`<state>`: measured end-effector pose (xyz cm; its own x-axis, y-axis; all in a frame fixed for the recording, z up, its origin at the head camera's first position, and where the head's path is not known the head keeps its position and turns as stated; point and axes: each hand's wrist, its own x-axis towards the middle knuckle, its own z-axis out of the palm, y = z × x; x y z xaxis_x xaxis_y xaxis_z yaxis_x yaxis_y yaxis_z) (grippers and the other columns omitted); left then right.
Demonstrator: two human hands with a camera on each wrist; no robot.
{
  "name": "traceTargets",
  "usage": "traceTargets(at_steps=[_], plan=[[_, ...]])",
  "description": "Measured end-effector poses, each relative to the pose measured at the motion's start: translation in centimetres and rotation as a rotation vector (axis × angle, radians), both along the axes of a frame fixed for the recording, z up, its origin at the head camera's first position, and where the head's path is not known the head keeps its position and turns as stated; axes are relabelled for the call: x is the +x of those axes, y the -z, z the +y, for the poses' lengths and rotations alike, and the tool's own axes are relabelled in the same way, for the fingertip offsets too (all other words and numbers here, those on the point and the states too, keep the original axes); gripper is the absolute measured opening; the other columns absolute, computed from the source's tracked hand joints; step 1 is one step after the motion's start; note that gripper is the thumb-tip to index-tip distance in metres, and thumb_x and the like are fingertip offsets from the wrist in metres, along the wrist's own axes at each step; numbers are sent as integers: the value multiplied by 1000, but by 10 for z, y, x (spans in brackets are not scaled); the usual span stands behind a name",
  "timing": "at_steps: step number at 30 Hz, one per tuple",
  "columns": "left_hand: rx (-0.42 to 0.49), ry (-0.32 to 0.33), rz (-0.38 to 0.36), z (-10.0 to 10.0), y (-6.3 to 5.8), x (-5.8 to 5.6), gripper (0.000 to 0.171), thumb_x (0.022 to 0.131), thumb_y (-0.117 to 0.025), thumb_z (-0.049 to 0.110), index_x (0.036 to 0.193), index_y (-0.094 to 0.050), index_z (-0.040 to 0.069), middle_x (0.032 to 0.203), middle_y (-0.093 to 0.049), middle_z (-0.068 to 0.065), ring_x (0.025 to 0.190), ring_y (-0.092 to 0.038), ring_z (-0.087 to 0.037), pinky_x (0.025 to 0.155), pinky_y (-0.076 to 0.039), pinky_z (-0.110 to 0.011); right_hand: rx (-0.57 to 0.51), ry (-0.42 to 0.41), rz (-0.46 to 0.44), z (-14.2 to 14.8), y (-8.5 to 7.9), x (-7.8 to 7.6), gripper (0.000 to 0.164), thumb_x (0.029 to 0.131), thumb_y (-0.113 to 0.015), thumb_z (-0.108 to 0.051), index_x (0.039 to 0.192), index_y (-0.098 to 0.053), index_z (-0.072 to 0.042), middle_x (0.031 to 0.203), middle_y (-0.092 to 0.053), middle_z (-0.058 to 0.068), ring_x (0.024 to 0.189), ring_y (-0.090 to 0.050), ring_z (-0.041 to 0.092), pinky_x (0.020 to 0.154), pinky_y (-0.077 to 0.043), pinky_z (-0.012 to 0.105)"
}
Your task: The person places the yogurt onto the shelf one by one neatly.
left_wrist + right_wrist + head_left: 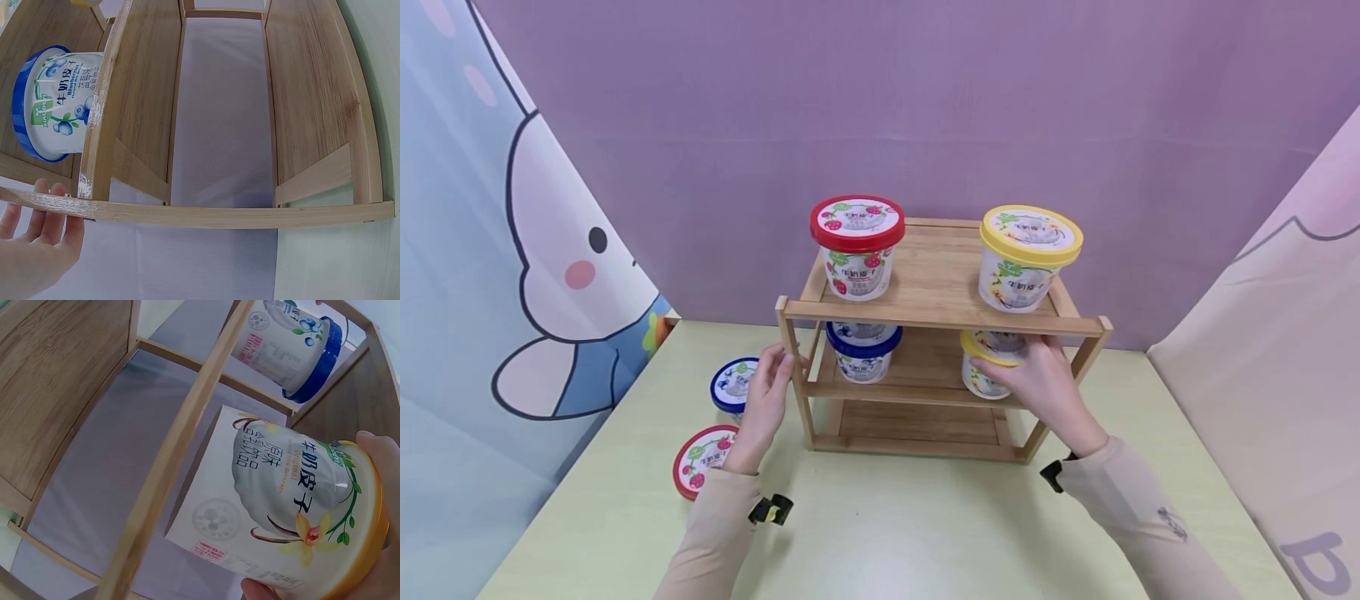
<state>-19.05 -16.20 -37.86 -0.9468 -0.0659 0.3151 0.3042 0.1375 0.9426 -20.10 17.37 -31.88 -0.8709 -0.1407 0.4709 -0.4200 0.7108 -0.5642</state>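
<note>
My right hand (pixel 1037 375) grips a yellow-lidded cup (pixel 985 382) by its lid, at the right of the rack's middle shelf. In the head view the cup's base overlaps the shelf's front rail. The right wrist view shows its printed white side (pixel 275 506) and the thumb and a fingertip at the lid. My left hand (pixel 769 392) holds the left front post of the wooden rack (pixel 940 312), fingers behind the post (pixel 219 215) in the left wrist view. Left on the middle shelf stands a blue-lidded cup (pixel 863 358).
On the top shelf stand a red-lidded cup (pixel 859 250) at left and another yellow-lidded cup (pixel 1028 258) at right. Left of the rack, a blue-lidded cup (pixel 730 383) and a red-lidded cup (pixel 700 458) stand on the pale table (pixel 910 533). A purple curtain (pixel 925 108) hangs behind.
</note>
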Motion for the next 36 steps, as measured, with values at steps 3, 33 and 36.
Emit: traceTargets(at_steps=[3, 33, 36], plan=[[-4, -2, -2, 0, 0, 1, 35, 96, -36, 23, 121, -39, -1, 104, -51, -26, 104, -46, -24, 91, -34, -35, -6, -2, 10, -1, 2, -2, 85, 68, -76, -29, 135, -30, -5, 134, -31, 19, 114, -39, 36, 89, -36, 50], [-16, -25, 34, 0, 1, 0, 32, 96, -36, 20, 118, -41, -2, 101, -53, -26, 102, -48, -25, 88, -35, -32, -133, 85, 46, -7, 22, -11, 87, 67, -76, -32, 137, -29, -11, 132, -25, 19, 117, -35, 32, 91, -36, 48], [-16, -28, 35, 0, 1, 0, 32, 96, -36, 21, 118, -42, -2, 101, -53, -25, 101, -48, -24, 87, -35, -32, -144, 101, 60, -8, 24, -11, 87, 67, -77, -31, 137, -29, -11, 132, -26, 19, 116, -36, 32, 90, -37, 49]])
